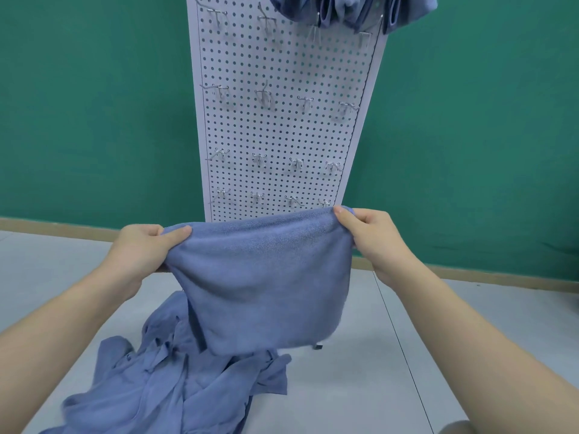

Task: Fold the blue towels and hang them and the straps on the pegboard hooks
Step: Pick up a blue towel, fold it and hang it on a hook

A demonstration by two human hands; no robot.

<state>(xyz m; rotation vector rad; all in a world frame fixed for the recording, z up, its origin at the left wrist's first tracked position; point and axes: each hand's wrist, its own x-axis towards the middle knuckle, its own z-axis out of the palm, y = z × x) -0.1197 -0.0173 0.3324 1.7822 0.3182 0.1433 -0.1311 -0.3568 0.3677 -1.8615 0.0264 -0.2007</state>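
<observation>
A blue towel (263, 277) hangs doubled over in the air in front of the white pegboard (282, 126). My left hand (141, 249) grips its upper left corner, thumb on top. My right hand (372, 236) pinches the upper right corner. Below it a heap of blue towels and straps (175, 380) lies crumpled on the floor. Folded blue towels (347, 9) hang from hooks at the pegboard's top right. Bare metal hooks (264, 97) stand in rows across the board.
A green wall (94, 120) with a beige skirting strip (62, 225) runs behind the pegboard. The floor (391, 355) is pale grey with a dark seam running toward the lower right.
</observation>
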